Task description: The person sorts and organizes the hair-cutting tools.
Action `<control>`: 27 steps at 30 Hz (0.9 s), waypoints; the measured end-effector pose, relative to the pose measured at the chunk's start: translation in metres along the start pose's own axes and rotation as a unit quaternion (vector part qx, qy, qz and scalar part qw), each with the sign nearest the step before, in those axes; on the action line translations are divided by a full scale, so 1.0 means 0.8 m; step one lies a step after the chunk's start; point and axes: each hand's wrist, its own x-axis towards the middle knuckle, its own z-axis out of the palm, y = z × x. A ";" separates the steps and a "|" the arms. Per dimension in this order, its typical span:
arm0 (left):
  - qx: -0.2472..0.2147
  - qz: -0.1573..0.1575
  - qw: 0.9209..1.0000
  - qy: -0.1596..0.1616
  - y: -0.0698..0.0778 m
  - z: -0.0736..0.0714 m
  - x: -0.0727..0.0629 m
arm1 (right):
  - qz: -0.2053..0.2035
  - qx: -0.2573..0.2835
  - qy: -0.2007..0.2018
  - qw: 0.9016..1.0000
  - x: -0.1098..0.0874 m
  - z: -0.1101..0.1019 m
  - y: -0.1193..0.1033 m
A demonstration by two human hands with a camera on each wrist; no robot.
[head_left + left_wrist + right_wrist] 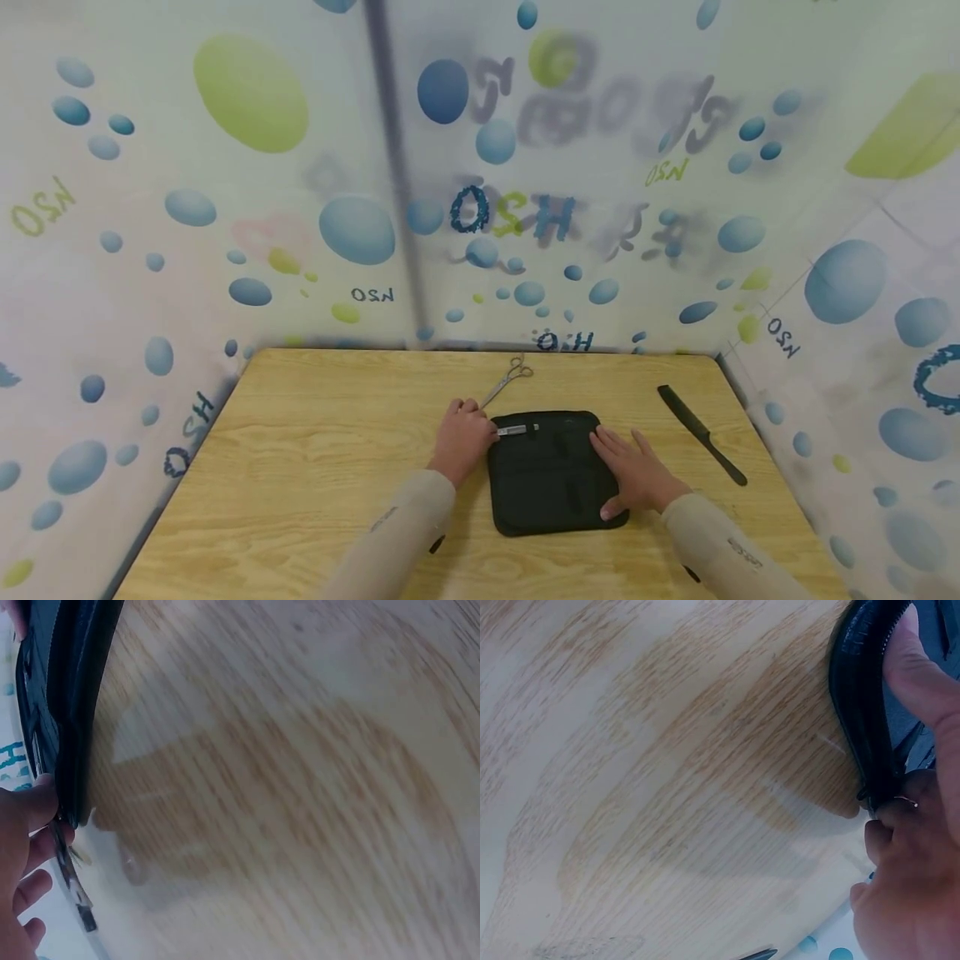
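A flat black zip case (pixel 555 492) lies on the wooden table. My left hand (pixel 463 437) is at its upper left edge, pinching a slim silver tool (pixel 513 431) that reaches over the case. In the left wrist view the tool (pixel 72 881) passes between thumb and fingers and shows a black end; its exact kind I cannot tell. My right hand (pixel 637 473) rests spread on the case's right side, thumb near the lower right corner. In the right wrist view its thumb (pixel 915 675) lies inside the zipped rim (pixel 855 690).
Silver scissors (pixel 506 382) lie just beyond the left hand, finger loops toward the wall. A black comb (pixel 701 433) lies to the right of the case. Patterned walls (pixel 345 167) stand behind and on both sides of the table (pixel 330 442).
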 end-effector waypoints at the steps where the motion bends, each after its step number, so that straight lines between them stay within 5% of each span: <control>1: 0.003 0.000 1.000 0.000 0.002 0.001 0.001 | 0.001 0.000 0.000 1.000 0.000 0.000 0.000; 13: 0.042 0.007 0.999 0.001 0.017 0.002 0.010 | 0.007 -0.006 -0.003 1.000 -0.001 0.000 -0.001; 27: 0.037 0.017 0.999 0.014 0.028 0.007 0.021 | 0.020 -0.009 -0.013 1.000 0.001 0.001 -0.002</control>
